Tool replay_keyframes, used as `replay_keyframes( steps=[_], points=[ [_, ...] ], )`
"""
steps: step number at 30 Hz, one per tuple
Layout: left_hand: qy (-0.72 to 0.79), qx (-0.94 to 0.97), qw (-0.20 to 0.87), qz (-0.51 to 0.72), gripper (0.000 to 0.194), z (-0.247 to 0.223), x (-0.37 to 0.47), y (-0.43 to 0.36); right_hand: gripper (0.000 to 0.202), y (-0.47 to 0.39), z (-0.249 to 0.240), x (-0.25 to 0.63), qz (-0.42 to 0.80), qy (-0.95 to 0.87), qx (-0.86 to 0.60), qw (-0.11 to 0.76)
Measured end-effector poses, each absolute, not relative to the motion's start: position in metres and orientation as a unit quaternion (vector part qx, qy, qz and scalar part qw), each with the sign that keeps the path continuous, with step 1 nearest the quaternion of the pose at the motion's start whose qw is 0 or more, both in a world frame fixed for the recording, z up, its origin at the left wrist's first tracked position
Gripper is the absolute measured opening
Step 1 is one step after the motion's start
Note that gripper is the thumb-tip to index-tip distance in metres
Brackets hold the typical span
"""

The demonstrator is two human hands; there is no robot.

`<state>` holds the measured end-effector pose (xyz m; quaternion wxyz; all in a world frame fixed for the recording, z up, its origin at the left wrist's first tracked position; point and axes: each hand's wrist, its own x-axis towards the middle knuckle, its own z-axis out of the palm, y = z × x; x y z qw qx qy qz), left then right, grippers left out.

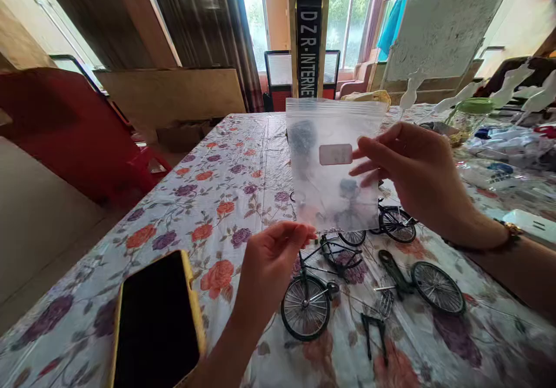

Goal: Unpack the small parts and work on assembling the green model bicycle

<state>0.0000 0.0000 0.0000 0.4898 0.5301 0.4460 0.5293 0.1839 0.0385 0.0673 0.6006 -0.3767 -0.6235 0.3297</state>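
I hold a clear zip bag (334, 162) upright above the table. My left hand (269, 260) pinches its bottom left corner. My right hand (412, 174) grips its right edge with fingers spread over the front, close to a small grey label. The bag looks empty. Below it on the flowered tablecloth (217, 197) lie parts of a small model bicycle: a frame with one wheel (306, 307), a second loose wheel (438, 286), a third wheel (396, 224), and small black pieces (373, 333).
A phone in a yellow case (156, 321) lies face up at the near left. A green-lidded jar (471, 119) and plastic wrappers (504, 145) crowd the right side. A red chair (78, 133) stands left of the table.
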Motion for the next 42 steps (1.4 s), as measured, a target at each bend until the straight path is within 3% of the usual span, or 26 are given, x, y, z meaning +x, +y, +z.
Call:
replay_keyframes(
  steps=[42],
  points=[
    [0.446, 0.608, 0.465, 0.465, 0.022, -0.0001, 0.0024, -0.0018, 0.016, 0.0376, 0.0678, 0.1914, 0.349, -0.617, -0.377, 0.596]
  ],
)
